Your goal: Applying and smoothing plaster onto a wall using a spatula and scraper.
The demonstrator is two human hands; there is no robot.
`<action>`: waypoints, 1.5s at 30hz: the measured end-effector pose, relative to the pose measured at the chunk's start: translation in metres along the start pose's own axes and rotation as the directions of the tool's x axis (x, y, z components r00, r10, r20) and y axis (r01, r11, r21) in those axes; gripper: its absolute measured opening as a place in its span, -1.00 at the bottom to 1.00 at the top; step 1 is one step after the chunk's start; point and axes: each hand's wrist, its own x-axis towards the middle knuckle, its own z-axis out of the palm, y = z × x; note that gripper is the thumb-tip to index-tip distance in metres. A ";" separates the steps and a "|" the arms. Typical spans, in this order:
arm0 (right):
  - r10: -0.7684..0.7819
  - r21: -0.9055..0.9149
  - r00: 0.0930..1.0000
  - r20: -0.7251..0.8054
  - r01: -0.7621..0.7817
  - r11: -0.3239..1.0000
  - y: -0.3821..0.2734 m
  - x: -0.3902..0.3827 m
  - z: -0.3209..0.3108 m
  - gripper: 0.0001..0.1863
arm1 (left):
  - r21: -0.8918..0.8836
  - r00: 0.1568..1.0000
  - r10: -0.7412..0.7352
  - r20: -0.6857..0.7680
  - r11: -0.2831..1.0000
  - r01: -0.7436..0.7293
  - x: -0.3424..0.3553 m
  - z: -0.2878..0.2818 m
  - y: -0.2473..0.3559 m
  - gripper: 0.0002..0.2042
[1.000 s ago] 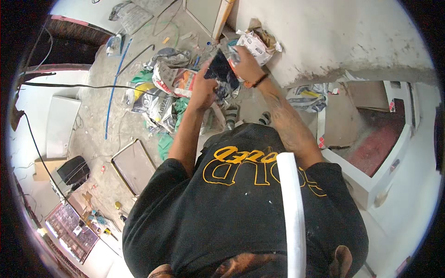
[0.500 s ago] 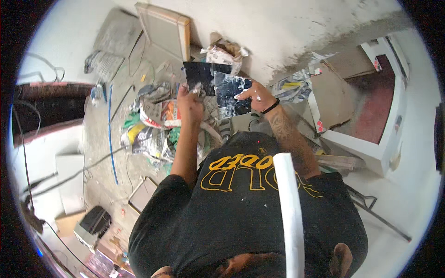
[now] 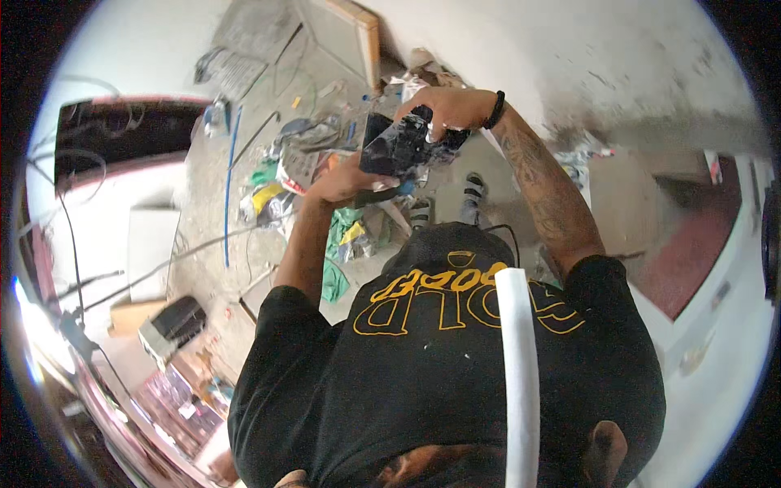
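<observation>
My right hand (image 3: 446, 110), with a black band at the wrist, grips a dark flat plate (image 3: 407, 146) smeared with white material, held at a tilt in front of me. My left hand (image 3: 346, 180) holds a second dark plate (image 3: 377, 128) behind and under it. The two plates overlap, so whether they touch is hard to tell, and my left fingertips are partly hidden. Below them lie crumpled bags and scraps (image 3: 289, 175) on the dusty floor, near my sandalled feet (image 3: 472, 195).
A framed panel (image 3: 333, 37) leans by the wall above. A blue rod (image 3: 232, 187) and loose cables (image 3: 171, 264) cross the left side. A grey-and-black boxy item (image 3: 171, 329) sits lower left. A white frame with a red board (image 3: 691, 260) is at the right.
My right hand has risen and turned over the top of its plate, which now tilts across the other one. My left hand has moved down and rightward. The whole view has shifted with my head.
</observation>
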 end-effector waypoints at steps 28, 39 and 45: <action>-0.147 -0.288 0.852 -0.502 -0.005 0.957 -0.059 0.128 0.177 -0.53 | -0.449 0.676 0.086 -0.732 0.686 -0.573 -0.047 -0.004 -0.109 -0.67; -0.240 -0.374 0.908 -0.344 0.102 0.922 -0.051 0.143 0.187 -0.53 | -0.427 0.697 0.003 -0.717 0.788 -0.443 -0.060 -0.017 -0.115 -0.56; 0.095 -0.141 0.836 -0.540 -0.201 0.969 0.013 0.151 0.128 -0.60 | -0.388 0.746 -0.011 -0.666 0.859 -0.333 -0.071 -0.021 -0.110 -0.43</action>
